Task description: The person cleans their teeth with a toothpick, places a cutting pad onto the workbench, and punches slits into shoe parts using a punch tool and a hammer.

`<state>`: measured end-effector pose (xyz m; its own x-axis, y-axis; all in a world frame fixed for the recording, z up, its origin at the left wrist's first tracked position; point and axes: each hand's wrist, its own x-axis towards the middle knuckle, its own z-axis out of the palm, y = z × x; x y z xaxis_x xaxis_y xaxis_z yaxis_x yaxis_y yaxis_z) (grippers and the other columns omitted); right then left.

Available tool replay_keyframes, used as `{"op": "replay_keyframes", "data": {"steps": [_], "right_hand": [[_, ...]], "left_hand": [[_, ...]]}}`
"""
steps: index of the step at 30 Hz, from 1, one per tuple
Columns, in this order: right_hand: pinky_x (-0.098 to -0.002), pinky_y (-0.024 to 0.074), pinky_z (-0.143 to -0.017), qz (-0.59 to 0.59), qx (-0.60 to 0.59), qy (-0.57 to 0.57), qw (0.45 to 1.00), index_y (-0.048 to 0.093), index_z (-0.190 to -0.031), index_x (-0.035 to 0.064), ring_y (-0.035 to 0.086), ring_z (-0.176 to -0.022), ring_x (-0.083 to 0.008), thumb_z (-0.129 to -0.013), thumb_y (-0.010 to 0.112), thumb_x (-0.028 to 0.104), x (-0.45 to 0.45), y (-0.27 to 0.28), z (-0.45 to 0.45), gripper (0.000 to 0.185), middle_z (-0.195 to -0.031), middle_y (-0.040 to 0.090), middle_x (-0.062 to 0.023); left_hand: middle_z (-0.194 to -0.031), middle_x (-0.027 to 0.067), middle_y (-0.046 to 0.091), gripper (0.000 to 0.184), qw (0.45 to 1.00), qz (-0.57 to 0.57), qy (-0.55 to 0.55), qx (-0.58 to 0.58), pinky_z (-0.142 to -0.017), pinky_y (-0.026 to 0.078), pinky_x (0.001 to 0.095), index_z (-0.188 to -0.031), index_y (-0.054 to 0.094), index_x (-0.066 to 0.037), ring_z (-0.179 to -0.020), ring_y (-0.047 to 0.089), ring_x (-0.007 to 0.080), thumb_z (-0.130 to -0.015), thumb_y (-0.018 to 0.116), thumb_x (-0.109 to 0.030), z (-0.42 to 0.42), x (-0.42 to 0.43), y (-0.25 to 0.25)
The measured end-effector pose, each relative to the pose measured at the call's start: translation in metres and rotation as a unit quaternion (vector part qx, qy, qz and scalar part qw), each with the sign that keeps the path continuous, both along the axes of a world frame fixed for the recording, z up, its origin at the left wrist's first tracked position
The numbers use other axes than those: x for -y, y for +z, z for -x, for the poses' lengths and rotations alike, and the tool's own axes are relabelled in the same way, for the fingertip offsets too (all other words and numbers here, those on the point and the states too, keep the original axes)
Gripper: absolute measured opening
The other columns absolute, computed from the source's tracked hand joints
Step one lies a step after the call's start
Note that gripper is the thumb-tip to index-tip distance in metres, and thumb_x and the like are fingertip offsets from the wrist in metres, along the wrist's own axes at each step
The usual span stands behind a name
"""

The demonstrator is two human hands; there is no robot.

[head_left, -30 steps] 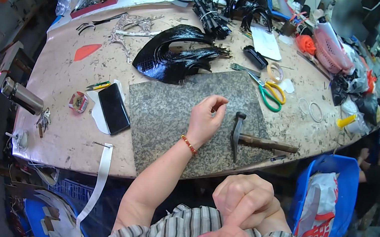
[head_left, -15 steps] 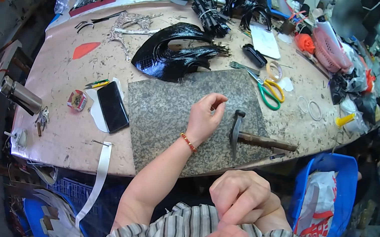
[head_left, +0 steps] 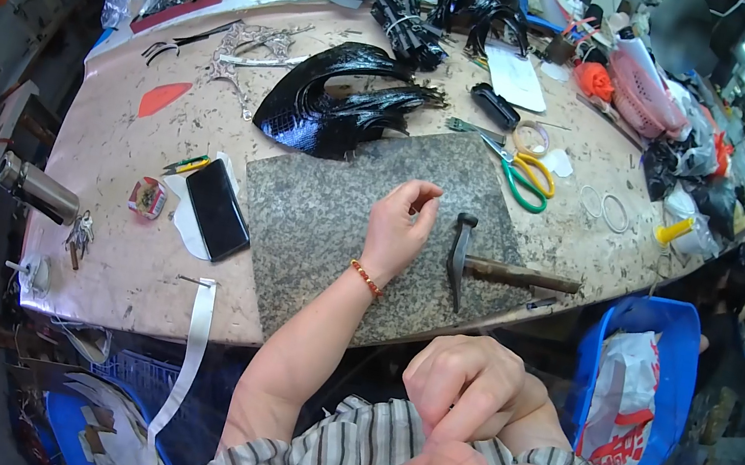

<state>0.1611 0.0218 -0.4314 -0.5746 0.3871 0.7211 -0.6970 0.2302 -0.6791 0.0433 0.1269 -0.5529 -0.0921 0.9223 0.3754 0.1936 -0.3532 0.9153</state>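
My left hand [head_left: 400, 229], with a beaded bracelet [head_left: 365, 278] at its wrist, rests on the mottled grey slab [head_left: 319, 253]. Its fingers curl in loosely toward the thumb, and nothing shows between them. To its right lies a hammer [head_left: 459, 264], head on the slab and wooden handle [head_left: 529, 277] pointing right; the hand is apart from it. My right hand [head_left: 470, 384] is closed in a fist, raised close to my face in front of the table edge, with nothing visible in it. Beyond the slab sits a glossy black woven piece [head_left: 314, 113] with bundled strands.
Scissors [head_left: 529, 182], a tape roll [head_left: 533, 138] and a black case [head_left: 494, 107] lie past the slab. A phone [head_left: 217, 210], yellow snips [head_left: 187, 163] and a steel flask [head_left: 38, 189] are at left. A blue bin [head_left: 589, 370] stands right of the table; black strips [head_left: 409, 28] lie behind.
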Motion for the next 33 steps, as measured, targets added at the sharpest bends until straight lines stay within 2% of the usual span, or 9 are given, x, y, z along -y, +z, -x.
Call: {"op": "replay_keyframes", "data": {"steps": [14, 17, 23, 26, 28, 31, 33], "right_hand": [[-0.0283, 0.0455, -0.058, 0.034, -0.015, -0.007, 0.999, 0.071, -0.090, 0.0016, 0.055, -0.069, -0.0183, -0.086, 0.071, 0.007, 0.006, -0.001, 0.001, 0.007, -0.087, 0.058, -0.0083], [-0.0273, 0.0455, -0.060, 0.036, -0.023, -0.012, 0.999, 0.071, -0.091, 0.0021, 0.055, -0.071, -0.0169, -0.086, 0.071, 0.008, 0.005, -0.002, 0.003, 0.008, -0.088, 0.057, -0.0077], [-0.0250, 0.0441, -0.062, 0.074, 0.005, -0.021, 0.997, 0.071, -0.094, 0.0032, 0.052, -0.073, -0.0142, -0.087, 0.071, 0.008, 0.006, -0.004, 0.004, 0.009, -0.089, 0.054, -0.0065], [-0.0251, 0.0435, -0.062, 0.055, -0.003, -0.016, 0.998, 0.071, -0.094, 0.0022, 0.051, -0.073, -0.0143, -0.087, 0.070, 0.009, 0.004, -0.004, 0.007, 0.009, -0.088, 0.053, -0.0067], [-0.0251, 0.0433, -0.062, 0.048, -0.005, -0.007, 0.999, 0.071, -0.093, 0.0015, 0.050, -0.073, -0.0150, -0.089, 0.069, 0.009, 0.005, -0.003, 0.007, 0.009, -0.088, 0.052, -0.0068], [-0.0282, 0.0409, -0.049, 0.030, -0.031, 0.001, 0.999, 0.070, -0.093, 0.0036, 0.054, -0.059, -0.0138, -0.086, 0.070, 0.004, 0.004, -0.003, 0.011, 0.007, -0.087, 0.053, -0.0048], [-0.0284, 0.0406, -0.049, 0.029, -0.037, -0.003, 0.999, 0.070, -0.094, 0.0040, 0.055, -0.058, -0.0138, -0.086, 0.070, 0.005, 0.004, -0.003, 0.012, 0.008, -0.087, 0.054, -0.0053]], "left_hand": [[-0.087, 0.0101, 0.067, 0.012, 1.000, -0.002, 0.000, -0.001, -0.068, 0.051, 0.0292, -0.098, 0.065, -0.002, -0.072, 0.064, 0.0171, -0.086, 0.062, -0.005, 0.000, 0.000, 0.000], [-0.086, 0.0042, 0.068, 0.012, 1.000, 0.009, -0.002, -0.003, -0.070, 0.050, 0.0244, -0.100, 0.066, -0.003, -0.074, 0.061, 0.0083, -0.088, 0.064, -0.006, 0.001, -0.001, -0.004], [-0.087, 0.0045, 0.068, 0.012, 1.000, -0.002, 0.000, 0.002, -0.071, 0.050, 0.0243, -0.100, 0.066, -0.003, -0.075, 0.061, 0.0087, -0.088, 0.064, -0.006, 0.001, -0.001, -0.001], [-0.087, 0.0103, 0.067, 0.012, 1.000, 0.009, 0.000, 0.004, -0.071, 0.051, 0.0289, -0.098, 0.066, -0.002, -0.075, 0.064, 0.0171, -0.087, 0.062, -0.005, 0.001, 0.001, 0.003], [-0.087, 0.0102, 0.067, 0.012, 1.000, 0.009, -0.001, 0.007, -0.071, 0.051, 0.0287, -0.099, 0.066, -0.002, -0.075, 0.064, 0.0164, -0.087, 0.062, -0.005, 0.001, 0.001, 0.002], [-0.088, 0.0101, 0.067, 0.012, 1.000, 0.011, -0.003, 0.015, -0.071, 0.051, 0.0284, -0.098, 0.066, -0.002, -0.075, 0.064, 0.0158, -0.087, 0.062, -0.005, 0.000, 0.000, 0.001], [-0.088, 0.0099, 0.067, 0.012, 1.000, 0.006, -0.003, 0.013, -0.071, 0.051, 0.0283, -0.098, 0.066, -0.002, -0.075, 0.064, 0.0157, -0.087, 0.062, -0.005, 0.000, 0.000, 0.001]]}}
